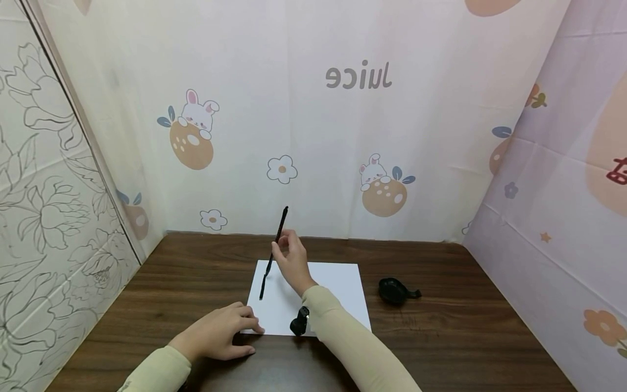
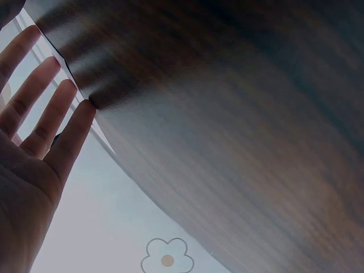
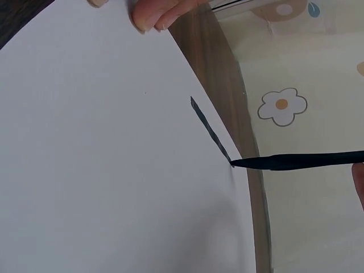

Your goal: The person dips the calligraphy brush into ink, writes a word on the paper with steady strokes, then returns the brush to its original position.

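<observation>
My right hand (image 1: 292, 261) pinches a thin black brush (image 1: 282, 224) by its handle, above the upper left of a white sheet of paper (image 1: 333, 283). In the right wrist view the brush's dark pointed tip (image 3: 244, 163) touches the paper at one end of a straight black stroke (image 3: 209, 129), near the sheet's edge. On the table by the lower left corner lies my left hand (image 1: 222, 331), fingers extended, with fingertips resting on the paper's edge. The left wrist view shows those fingers (image 2: 73, 133) spread and holding nothing.
A small black dish with a short handle (image 1: 393, 291), its contents too dark to make out, stands right of the paper on the brown wooden table (image 1: 441, 326). Printed curtains (image 1: 313, 125) hang behind the table and along both sides. A black wrist camera (image 1: 299, 322) sits under the right sleeve.
</observation>
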Available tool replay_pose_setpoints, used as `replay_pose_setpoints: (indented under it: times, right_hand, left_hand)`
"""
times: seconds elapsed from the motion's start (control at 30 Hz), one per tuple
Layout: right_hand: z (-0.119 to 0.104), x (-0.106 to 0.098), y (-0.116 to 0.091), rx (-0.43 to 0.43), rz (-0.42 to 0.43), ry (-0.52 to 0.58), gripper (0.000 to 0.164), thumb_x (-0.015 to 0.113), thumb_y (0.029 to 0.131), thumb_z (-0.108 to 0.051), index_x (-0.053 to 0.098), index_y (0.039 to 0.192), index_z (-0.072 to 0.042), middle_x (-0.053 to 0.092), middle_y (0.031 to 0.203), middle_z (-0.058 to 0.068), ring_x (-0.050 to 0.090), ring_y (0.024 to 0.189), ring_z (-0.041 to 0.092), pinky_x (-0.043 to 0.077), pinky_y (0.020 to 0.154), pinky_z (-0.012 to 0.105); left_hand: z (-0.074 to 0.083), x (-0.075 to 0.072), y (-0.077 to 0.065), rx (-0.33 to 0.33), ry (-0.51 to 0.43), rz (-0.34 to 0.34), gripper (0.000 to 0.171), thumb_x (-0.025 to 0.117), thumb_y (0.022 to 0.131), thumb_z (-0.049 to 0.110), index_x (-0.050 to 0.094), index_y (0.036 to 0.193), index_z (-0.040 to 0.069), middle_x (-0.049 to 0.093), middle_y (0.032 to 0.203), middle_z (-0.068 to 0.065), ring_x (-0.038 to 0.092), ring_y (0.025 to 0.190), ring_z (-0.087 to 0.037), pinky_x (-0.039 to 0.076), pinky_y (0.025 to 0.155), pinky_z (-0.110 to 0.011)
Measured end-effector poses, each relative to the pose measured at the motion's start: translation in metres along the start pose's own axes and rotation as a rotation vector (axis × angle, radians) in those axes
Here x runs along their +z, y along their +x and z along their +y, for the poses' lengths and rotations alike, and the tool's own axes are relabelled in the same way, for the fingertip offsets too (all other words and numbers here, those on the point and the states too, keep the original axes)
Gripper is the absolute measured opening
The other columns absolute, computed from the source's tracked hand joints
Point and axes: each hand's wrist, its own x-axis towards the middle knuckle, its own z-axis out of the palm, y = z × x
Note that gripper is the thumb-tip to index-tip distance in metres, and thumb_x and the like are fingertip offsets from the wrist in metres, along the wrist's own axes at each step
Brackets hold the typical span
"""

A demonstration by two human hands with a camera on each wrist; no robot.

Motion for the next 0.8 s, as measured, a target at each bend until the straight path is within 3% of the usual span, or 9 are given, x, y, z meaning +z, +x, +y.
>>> replay_pose_setpoints:
  times: [0.47,0.8]
  right_hand:
    - [0.0024,-0.0007,-0.0026,0.005,-0.030,-0.004,0.020,0.060,0.100,-0.012,0.051,0.118,-0.010,0.055,0.100,0.003,0.057,0.093,0.015,0.054,0.072,0.025]
    - [0.0029,-0.0021,-0.0033,0.003,-0.041,0.002,0.024,0.060,0.100,-0.012,0.052,0.119,-0.001,0.055,0.098,0.003,0.057,0.090,0.016,0.054,0.071,0.026]
  left_hand:
    - [-0.0001,0.0002,0.0002,-0.009,-0.006,-0.007,0.024,0.077,0.086,0.038,0.074,0.108,0.028,0.058,0.103,0.014,0.053,0.092,-0.006,0.051,0.076,-0.027]
    - [0.0000,0.0001,0.0001,-0.016,-0.005,-0.014,0.024,0.077,0.087,0.039,0.074,0.108,0.028,0.058,0.103,0.014,0.053,0.093,-0.006,0.051,0.077,-0.027]
